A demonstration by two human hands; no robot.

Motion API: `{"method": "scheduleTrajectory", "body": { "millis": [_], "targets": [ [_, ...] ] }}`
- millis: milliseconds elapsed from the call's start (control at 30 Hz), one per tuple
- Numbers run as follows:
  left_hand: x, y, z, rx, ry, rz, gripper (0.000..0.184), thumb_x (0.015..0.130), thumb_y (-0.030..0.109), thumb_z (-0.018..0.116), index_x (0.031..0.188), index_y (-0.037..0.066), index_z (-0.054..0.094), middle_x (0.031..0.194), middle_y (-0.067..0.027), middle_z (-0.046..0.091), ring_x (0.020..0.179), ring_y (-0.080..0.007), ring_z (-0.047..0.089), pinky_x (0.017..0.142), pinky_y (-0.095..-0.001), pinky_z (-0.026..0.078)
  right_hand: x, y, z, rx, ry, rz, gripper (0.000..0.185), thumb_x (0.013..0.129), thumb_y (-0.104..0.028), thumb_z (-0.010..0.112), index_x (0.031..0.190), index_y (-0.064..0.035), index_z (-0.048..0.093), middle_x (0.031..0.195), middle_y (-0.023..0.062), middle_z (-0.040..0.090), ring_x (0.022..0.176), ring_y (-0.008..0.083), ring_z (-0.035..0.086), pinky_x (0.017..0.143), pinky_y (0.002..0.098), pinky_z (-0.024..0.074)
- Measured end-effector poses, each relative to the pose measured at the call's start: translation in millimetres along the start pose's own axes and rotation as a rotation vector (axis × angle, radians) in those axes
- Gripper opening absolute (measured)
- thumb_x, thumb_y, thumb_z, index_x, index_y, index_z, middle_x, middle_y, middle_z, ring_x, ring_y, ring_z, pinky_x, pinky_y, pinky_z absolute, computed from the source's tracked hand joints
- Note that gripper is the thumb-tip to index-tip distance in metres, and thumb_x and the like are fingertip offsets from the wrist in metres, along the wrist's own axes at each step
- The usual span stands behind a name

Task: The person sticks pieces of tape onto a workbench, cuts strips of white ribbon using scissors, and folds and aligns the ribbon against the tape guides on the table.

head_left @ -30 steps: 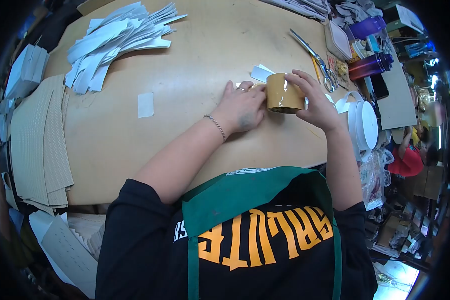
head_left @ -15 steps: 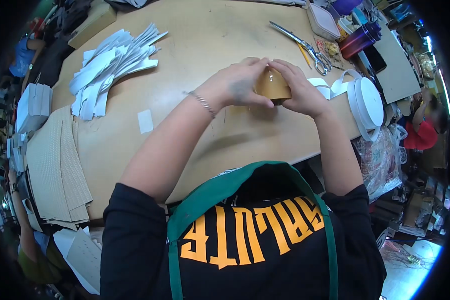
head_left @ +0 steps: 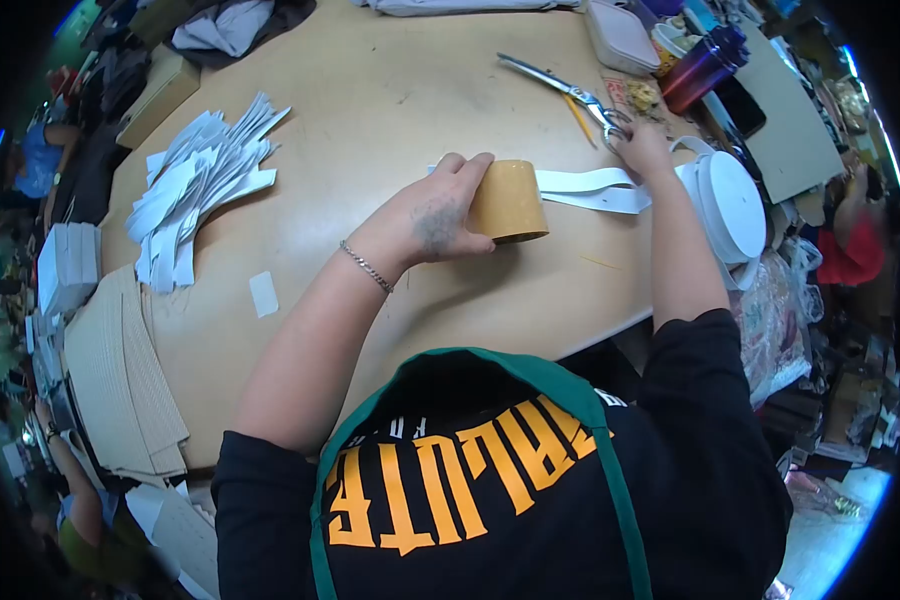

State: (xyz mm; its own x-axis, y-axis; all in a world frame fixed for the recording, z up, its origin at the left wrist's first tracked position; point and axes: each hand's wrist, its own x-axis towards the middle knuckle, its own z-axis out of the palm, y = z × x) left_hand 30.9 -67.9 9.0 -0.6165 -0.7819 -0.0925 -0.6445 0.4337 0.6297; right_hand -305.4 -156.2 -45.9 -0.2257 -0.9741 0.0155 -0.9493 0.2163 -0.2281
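Note:
My left hand (head_left: 438, 212) is wrapped around the left side of a shiny tan-brown cylinder (head_left: 515, 200) standing on the table. A white strip (head_left: 595, 190) lies flat, running from behind the cylinder towards a white roll (head_left: 732, 205) at the right. At the far right of the table, my right hand (head_left: 645, 150) has its fingers closed at the handles of metal scissors (head_left: 560, 85). The scissors lie on the table with blades pointing away to the left. A yellow pencil (head_left: 580, 121) rests beside them.
A pile of cut white strips (head_left: 205, 185) lies at the left, with a small white paper piece (head_left: 264, 294) nearer me. Stacked tan patterned sheets (head_left: 120, 370) sit on the left edge. A purple bottle (head_left: 705, 70), phone (head_left: 740, 107) and pale box (head_left: 622, 38) stand back right. Other people work at both sides.
My right hand has left the cylinder and reached right to the scissors. My left hand keeps hold of the cylinder, and the white strip is now more exposed. The view has shifted slightly.

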Motion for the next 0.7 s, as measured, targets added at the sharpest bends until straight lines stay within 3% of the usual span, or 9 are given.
{"method": "scheduleTrajectory", "body": {
  "millis": [100,267,367,400,500,633,700],
  "targets": [
    [2,0,-3,-0.002,-0.01,-0.005,0.079,0.065,0.024,0.074,0.131,0.004,0.036,0.116,-0.0187,0.048,0.094,-0.0296,0.057,0.084,-0.0336,0.048,17,12,2,-0.025,-0.133,-0.041,0.03,0.072,-0.021,0.066,0.097,-0.0049,0.067,0.095,0.0172,0.066,0.09,0.031,0.062,0.08,0.0396,0.0471],
    [4,2,-2,0.025,-0.019,-0.028,0.081,0.064,0.028,0.076,0.13,0.003,0.037,0.117,-0.0201,0.049,0.097,-0.0317,0.056,0.087,-0.0348,0.047,23,-4,-17,-0.24,-0.236,-0.127,0.027,0.071,-0.027,0.067,0.087,-0.0054,0.064,0.084,0.0155,0.066,0.083,0.0293,0.063,0.075,0.0384,0.0487],
    [5,7,-1,0.066,0.012,-0.051,0.08,0.063,0.035,0.078,0.126,0.001,0.041,0.115,-0.021,0.051,0.1,-0.0339,0.056,0.089,-0.0361,0.045,37,9,-14,-0.14,-0.217,-0.099,0.021,0.072,-0.023,0.065,0.083,-0.0048,0.063,0.077,0.014,0.065,0.073,0.0272,0.064,0.066,0.0376,0.0502],
    [7,6,-1,0.072,0.014,-0.043,0.08,0.062,0.036,0.078,0.123,-0.001,0.042,0.114,-0.0218,0.052,0.1,-0.0343,0.055,0.09,-0.0363,0.045,38,9,-19,-0.017,-0.264,-0.058,0.017,0.073,-0.019,0.064,0.078,-0.0039,0.06,0.069,0.0113,0.063,0.06,0.0214,0.063,0.055,0.0334,0.049],
    [15,0,1,0.086,0.022,0.002,0.081,0.059,0.041,0.08,0.115,-0.006,0.046,0.108,-0.0238,0.055,0.101,-0.0351,0.055,0.09,-0.0361,0.044,27,15,-32,0.034,-0.17,-0.027,0.012,0.074,-0.014,0.063,0.077,-0.0028,0.059,0.064,0.0084,0.06,0.052,0.0153,0.06,0.047,0.0296,0.0457],
    [20,-10,0,0.052,0.001,0.056,0.084,0.056,0.045,0.081,0.108,-0.011,0.047,0.098,-0.0261,0.058,0.096,-0.033,0.058,0.083,-0.0336,0.047,-62,11,-70,0.456,0.024,0.009,0.022,0.083,-0.024,0.064,0.075,-0.0039,0.058,0.061,-0.0011,0.051,0.056,0.0079,0.051,0.05,0.0248,0.0405],
    [18,-12,-3,0.03,-0.023,0.046,0.085,0.056,0.046,0.081,0.109,-0.011,0.047,0.099,-0.026,0.058,0.095,-0.0318,0.059,0.081,-0.0331,0.048,-115,10,-84,0.419,0.009,0.065,0.027,0.085,-0.03,0.064,0.079,-0.0058,0.056,0.065,-0.0023,0.049,0.056,0.0065,0.047,0.052,0.0224,0.0384]
  ]
}}
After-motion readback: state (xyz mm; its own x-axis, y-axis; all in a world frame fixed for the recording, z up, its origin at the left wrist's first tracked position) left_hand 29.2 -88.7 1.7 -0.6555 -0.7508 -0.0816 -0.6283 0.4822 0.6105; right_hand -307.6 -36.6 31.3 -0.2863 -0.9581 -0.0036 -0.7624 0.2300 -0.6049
